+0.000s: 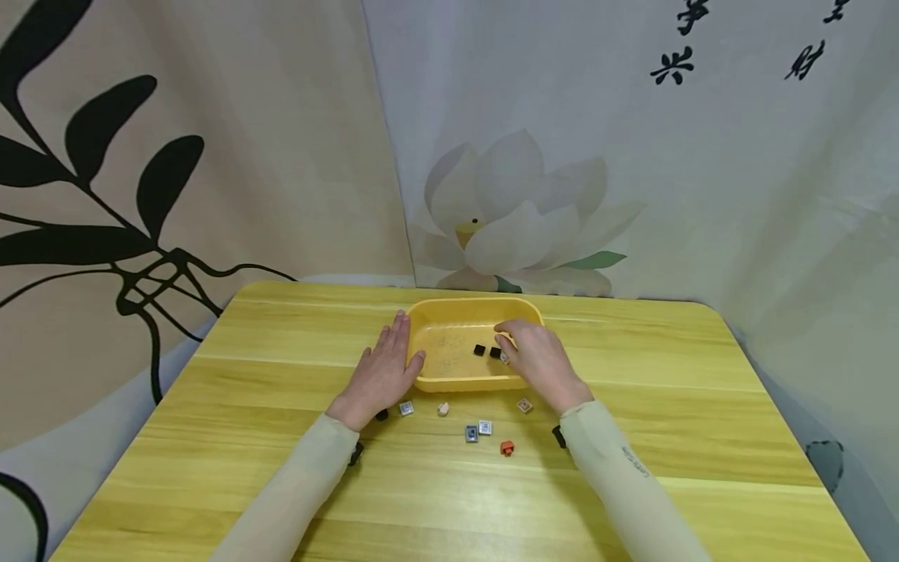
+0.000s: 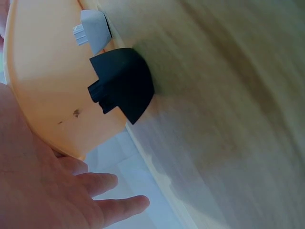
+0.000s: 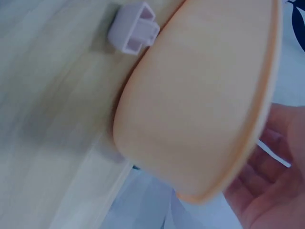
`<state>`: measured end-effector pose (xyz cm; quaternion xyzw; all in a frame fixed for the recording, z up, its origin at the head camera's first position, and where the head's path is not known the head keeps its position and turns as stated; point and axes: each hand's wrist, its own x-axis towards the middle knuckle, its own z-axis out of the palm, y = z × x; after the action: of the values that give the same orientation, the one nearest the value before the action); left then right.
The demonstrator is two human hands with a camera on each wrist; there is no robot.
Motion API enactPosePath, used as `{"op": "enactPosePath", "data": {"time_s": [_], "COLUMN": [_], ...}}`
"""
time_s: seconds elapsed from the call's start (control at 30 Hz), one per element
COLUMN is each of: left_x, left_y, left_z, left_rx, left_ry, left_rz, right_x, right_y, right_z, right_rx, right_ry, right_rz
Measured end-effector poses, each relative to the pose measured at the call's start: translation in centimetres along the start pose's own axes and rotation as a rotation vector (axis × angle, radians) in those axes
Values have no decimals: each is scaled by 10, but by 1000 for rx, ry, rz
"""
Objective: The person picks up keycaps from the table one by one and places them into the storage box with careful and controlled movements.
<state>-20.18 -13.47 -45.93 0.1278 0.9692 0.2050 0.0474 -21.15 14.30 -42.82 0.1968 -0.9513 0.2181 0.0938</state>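
Note:
A yellow plastic tray (image 1: 449, 384) sits toward the back of the table. My left hand (image 1: 382, 371) lies along its left rim, fingers stretched out and thumb at the near corner. My right hand (image 1: 537, 359) reaches over the right rim, its fingers bent, with thumb and index fingertips apart. Below that thumb, a pale keycap (image 1: 504, 357) lies in the tray beside two black keycaps, one a black keycap (image 1: 479, 350) farther left. In the left wrist view, a larger black keycap (image 2: 125, 83) shows its stem near the tray's outer wall.
In front of the tray lie several loose keycaps: a white keycap (image 1: 485, 427), a grey keycap (image 1: 471, 434), a red keycap (image 1: 507, 448) and a beige keycap (image 1: 524, 405). A black keycap (image 1: 559, 436) is partly hidden by the right sleeve. A printed curtain hangs behind the table (image 1: 674, 484).

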Motion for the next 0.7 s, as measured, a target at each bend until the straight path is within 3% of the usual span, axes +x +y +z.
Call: {"op": "enactPosePath", "data": {"time_s": [0.2, 0.7], "left_x": [0, 2], "left_y": [-1, -1], "left_z": [0, 1], "left_rx": [2, 4], "left_ry": [9, 17], "left_rz": [3, 13], "right_x": [-19, -64], "right_y": [6, 10], "right_z": [-11, -27], "right_rx": [-4, 51], "right_ry": [61, -28], "right_rz": [-71, -113]}}
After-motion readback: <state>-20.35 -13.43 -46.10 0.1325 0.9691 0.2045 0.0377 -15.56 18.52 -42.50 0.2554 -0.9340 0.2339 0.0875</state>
